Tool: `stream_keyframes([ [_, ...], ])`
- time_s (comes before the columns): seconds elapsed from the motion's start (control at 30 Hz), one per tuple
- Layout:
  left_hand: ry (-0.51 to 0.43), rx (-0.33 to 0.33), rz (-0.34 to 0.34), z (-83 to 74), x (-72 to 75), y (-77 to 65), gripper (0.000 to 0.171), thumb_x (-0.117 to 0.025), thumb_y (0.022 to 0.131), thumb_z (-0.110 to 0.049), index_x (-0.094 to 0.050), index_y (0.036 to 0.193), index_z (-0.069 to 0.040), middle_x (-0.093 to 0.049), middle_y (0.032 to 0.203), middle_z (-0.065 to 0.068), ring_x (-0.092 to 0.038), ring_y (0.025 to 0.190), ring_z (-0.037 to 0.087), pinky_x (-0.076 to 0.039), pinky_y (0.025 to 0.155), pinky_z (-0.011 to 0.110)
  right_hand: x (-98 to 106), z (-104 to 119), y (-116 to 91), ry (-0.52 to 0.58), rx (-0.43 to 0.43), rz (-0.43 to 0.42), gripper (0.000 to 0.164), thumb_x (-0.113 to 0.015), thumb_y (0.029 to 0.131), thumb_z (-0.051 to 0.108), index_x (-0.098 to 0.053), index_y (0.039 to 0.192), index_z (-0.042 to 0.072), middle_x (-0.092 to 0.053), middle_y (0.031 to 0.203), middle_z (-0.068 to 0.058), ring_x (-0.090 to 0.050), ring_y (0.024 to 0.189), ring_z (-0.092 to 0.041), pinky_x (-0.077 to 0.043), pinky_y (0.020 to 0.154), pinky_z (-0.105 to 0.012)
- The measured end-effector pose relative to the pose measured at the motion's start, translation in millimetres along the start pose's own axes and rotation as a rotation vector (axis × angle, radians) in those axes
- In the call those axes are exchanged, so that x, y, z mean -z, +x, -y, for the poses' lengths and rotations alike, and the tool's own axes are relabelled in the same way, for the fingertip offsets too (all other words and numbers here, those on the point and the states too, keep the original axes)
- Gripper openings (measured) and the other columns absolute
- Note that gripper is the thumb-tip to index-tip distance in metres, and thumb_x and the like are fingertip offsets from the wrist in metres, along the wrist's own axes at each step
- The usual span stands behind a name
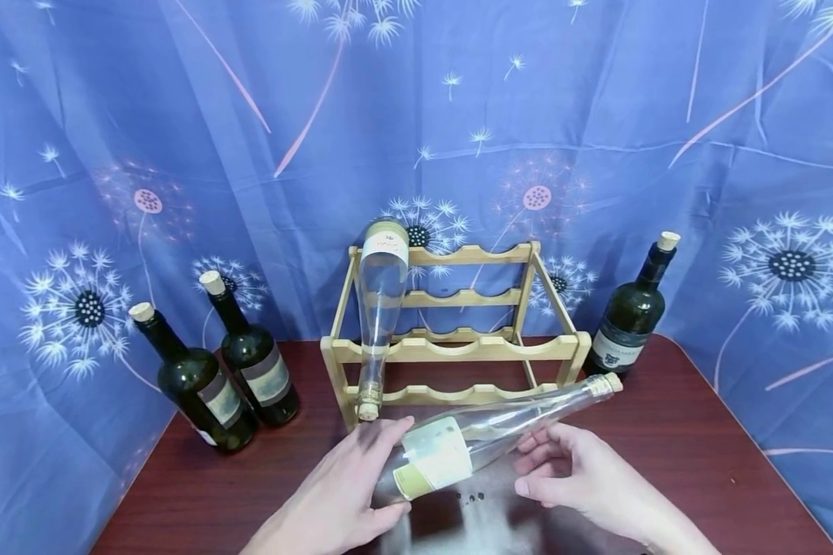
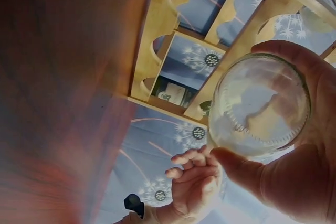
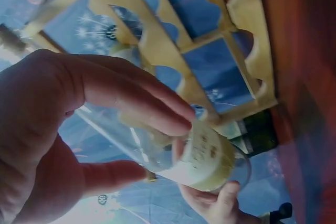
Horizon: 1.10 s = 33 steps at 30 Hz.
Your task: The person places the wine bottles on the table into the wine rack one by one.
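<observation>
A clear glass bottle [image 1: 489, 432] with a cork and a pale label lies slanted above the table, its neck up to the right. My left hand [image 1: 347, 486] grips it round the base; in the left wrist view the thumb and fingers circle the round bottom [image 2: 265, 106]. Just under the bottle's middle is my right hand [image 1: 576, 478], its fingers bent loosely and its thumb apart. From the right wrist, the right hand [image 3: 89, 114] appears beside the glass, with a gap between thumb and fingers. Whether the fingertips touch the bottle is hard to tell.
Behind the hands stands a wooden bottle rack [image 1: 458, 351]. Another clear corked bottle [image 1: 382, 301] rests in its left slot, neck toward me. Two dark corked bottles [image 1: 204, 397] [image 1: 260, 370] stand at left, one dark bottle [image 1: 628, 320] at right. Small dark bits [image 1: 470, 498] lie on the table [image 1: 701, 455].
</observation>
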State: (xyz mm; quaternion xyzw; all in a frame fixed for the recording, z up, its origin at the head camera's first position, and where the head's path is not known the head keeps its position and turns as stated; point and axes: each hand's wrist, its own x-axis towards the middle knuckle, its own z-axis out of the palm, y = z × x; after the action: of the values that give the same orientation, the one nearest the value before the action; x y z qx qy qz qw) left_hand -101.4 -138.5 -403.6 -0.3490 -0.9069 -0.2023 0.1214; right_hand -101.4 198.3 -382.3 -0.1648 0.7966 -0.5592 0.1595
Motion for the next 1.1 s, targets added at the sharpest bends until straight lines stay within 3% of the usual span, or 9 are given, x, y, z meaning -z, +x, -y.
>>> stream_keyframes([
  [0.17, -0.056, 0.043, 0.047, 0.7, 4.4, -1.8, 0.096, -0.079, 0.071, -0.048, -0.028, 0.149, -0.028, -0.051, 0.122, -0.009, -0.051, 0.108, 0.009, -0.046, 0.089, 0.034, 7.2, 6.2, -7.1, -0.2, 0.136, -0.084, 0.033, -0.079, 0.08, 0.028, -0.062, 0.101, 0.009, -0.066, 0.095, -0.004, -0.066, 0.083, -0.012, -0.054, 0.069, -0.028],
  [0.3, -0.089, 0.084, 0.098, 0.7, 6.8, -2.4, 0.095, -0.079, 0.07, -0.051, -0.028, 0.148, -0.032, -0.052, 0.12, -0.011, -0.053, 0.104, 0.007, -0.047, 0.086, 0.033, 9.6, 12.3, -11.8, -0.405, 0.318, -0.18, 0.03, -0.079, 0.08, 0.03, -0.061, 0.102, 0.022, -0.064, 0.095, 0.008, -0.065, 0.081, -0.007, -0.054, 0.066, -0.027],
  [0.37, -0.101, 0.094, 0.12, 1.5, 7.1, -2.9, 0.094, -0.078, 0.071, -0.052, -0.027, 0.148, -0.035, -0.053, 0.121, -0.012, -0.053, 0.104, 0.006, -0.047, 0.085, 0.032, 10.7, 14.9, -12.2, -0.526, 0.449, -0.219, 0.035, -0.08, 0.078, 0.028, -0.06, 0.106, 0.025, -0.062, 0.099, 0.014, -0.063, 0.085, -0.004, -0.052, 0.07, -0.021],
  [0.5, -0.144, 0.084, 0.148, 4.2, 6.8, -3.7, 0.091, -0.076, 0.073, -0.053, -0.028, 0.147, -0.032, -0.054, 0.122, -0.012, -0.054, 0.105, 0.004, -0.047, 0.087, 0.032, 11.4, 20.7, -7.1, -0.746, 0.746, -0.274, 0.038, -0.076, 0.083, 0.028, -0.061, 0.117, 0.021, -0.058, 0.112, 0.01, -0.056, 0.1, -0.008, -0.038, 0.09, -0.015],
  [0.6, -0.193, 0.085, 0.166, 5.1, 7.9, -3.9, 0.088, -0.076, 0.074, -0.052, -0.031, 0.146, -0.03, -0.054, 0.124, -0.012, -0.055, 0.104, 0.003, -0.047, 0.089, 0.031, 10.8, 24.1, -2.5, -0.871, 0.876, -0.322, 0.035, -0.061, 0.093, 0.037, -0.062, 0.119, 0.014, -0.057, 0.12, 0.001, -0.052, 0.108, -0.02, -0.029, 0.097, -0.026],
  [0.67, -0.224, 0.087, 0.172, 5.5, 9.2, -4.2, 0.087, -0.076, 0.074, -0.051, -0.032, 0.145, -0.03, -0.054, 0.126, -0.013, -0.054, 0.104, 0.001, -0.047, 0.09, 0.03, 10.5, 24.7, -0.8, -0.922, 0.876, -0.337, 0.039, -0.048, 0.098, 0.042, -0.062, 0.121, 0.013, -0.055, 0.124, -0.002, -0.051, 0.112, -0.024, -0.027, 0.097, -0.032],
  [0.8, -0.277, 0.083, 0.185, 5.4, 11.3, -4.4, 0.084, -0.079, 0.072, -0.046, -0.035, 0.142, -0.029, -0.053, 0.129, -0.014, -0.053, 0.108, 0.002, -0.046, 0.092, 0.03, 10.5, 22.1, 3.4, -0.971, 0.881, -0.335, 0.043, -0.038, 0.102, 0.04, -0.063, 0.122, 0.013, -0.054, 0.129, -0.006, -0.05, 0.116, -0.03, -0.028, 0.1, -0.04],
  [1.1, -0.316, 0.108, 0.238, 6.0, 14.0, -7.4, 0.077, -0.078, 0.071, -0.046, -0.04, 0.138, -0.034, -0.054, 0.12, -0.018, -0.053, 0.104, 0.004, -0.045, 0.087, 0.029, 14.9, 9.0, 7.0, -0.976, 0.879, -0.257, 0.031, -0.052, 0.097, 0.031, -0.062, 0.123, 0.018, -0.057, 0.119, 0.006, -0.053, 0.107, -0.02, -0.031, 0.096, -0.029],
])
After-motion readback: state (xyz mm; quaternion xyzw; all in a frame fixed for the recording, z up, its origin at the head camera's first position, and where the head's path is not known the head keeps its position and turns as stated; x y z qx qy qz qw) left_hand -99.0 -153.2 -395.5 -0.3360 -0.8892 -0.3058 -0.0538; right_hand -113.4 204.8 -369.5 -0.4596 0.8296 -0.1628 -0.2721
